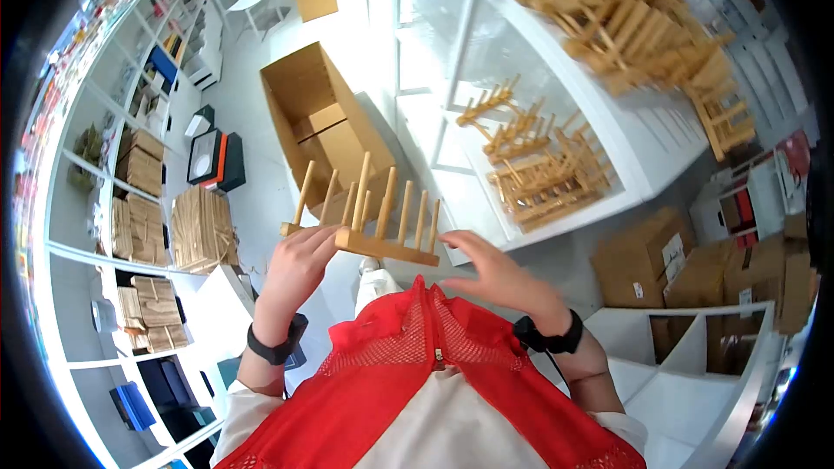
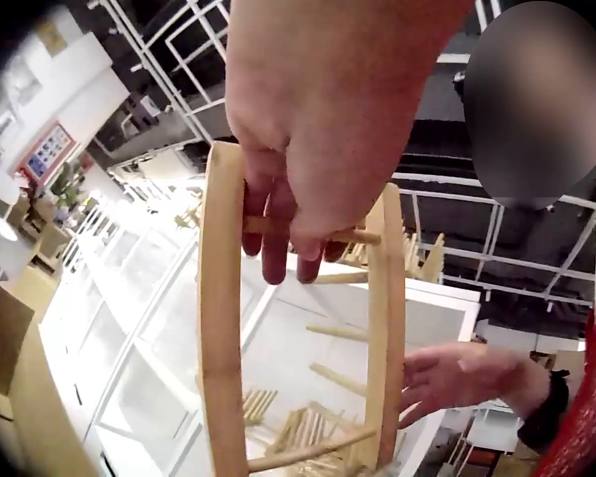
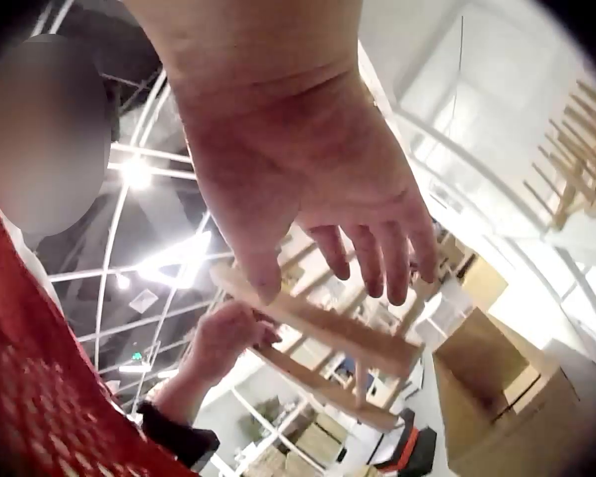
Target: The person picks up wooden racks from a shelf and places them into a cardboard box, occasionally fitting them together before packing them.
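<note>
I hold a light wooden peg rack [image 1: 373, 241] up in front of my chest, its two rows of dowels pointing upward. My left hand [image 1: 300, 262] grips its left end. In the left wrist view the fingers [image 2: 283, 234] curl round a cross dowel between the two long rails [image 2: 223, 318]. My right hand [image 1: 488, 267] hovers at the rack's right end with fingers spread and relaxed. The right wrist view shows this open hand [image 3: 323, 184] just above the rack [image 3: 328, 336]; I cannot tell whether it touches the wood.
An open, empty cardboard box [image 1: 326, 126] stands on the floor ahead. A white table [image 1: 660, 135] carries several more wooden racks [image 1: 543, 169]. White shelving [image 1: 82, 247] with cardboard packs lines the left. Brown cartons [image 1: 643, 260] sit at the right.
</note>
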{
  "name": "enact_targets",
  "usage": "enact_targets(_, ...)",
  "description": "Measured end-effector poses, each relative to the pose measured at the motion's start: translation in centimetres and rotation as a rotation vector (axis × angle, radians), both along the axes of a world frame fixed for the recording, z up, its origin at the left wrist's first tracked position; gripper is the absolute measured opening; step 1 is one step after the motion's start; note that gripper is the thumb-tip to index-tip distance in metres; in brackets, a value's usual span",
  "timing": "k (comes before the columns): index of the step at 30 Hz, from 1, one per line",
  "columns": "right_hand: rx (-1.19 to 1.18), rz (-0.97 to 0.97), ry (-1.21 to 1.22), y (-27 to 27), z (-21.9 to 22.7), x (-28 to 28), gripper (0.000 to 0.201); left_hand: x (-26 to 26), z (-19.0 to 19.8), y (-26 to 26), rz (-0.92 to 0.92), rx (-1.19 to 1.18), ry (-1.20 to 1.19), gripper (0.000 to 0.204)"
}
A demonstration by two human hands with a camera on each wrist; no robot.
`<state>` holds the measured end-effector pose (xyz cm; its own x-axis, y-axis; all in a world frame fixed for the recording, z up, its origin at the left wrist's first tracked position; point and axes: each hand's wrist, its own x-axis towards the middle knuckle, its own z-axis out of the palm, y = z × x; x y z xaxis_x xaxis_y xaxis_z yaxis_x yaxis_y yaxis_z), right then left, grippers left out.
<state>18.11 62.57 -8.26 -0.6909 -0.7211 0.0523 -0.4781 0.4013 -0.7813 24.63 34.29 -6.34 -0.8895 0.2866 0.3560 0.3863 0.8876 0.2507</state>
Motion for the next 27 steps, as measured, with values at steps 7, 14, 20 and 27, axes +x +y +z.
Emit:
enact_targets(7, 0.060, -0.126, 0.039, -13.6, -7.9, -5.8, 0.050, -4.7, -3.9, -8.7, 0.107, 0.089, -0.029, 0.032)
enact_targets(14, -0.164, -0.439, 0.030, -25.9, -12.7, -13.3, 0.024, -14.1, -5.3, -19.2, 0.126, 0.219, 0.005, 0.041)
enact_targets(20, 0.011, -0.571, -0.204, -31.7, -21.0, -21.6, 0.022, -17.8, -11.2, -25.9, 0.308, 0.370, -0.167, 0.045)
enact_targets(27, 0.496, -0.462, -0.127, -40.4, -37.8, -33.8, 0.025, -21.9, -31.3, -29.7, 0.687, 0.555, -0.472, 0.050)
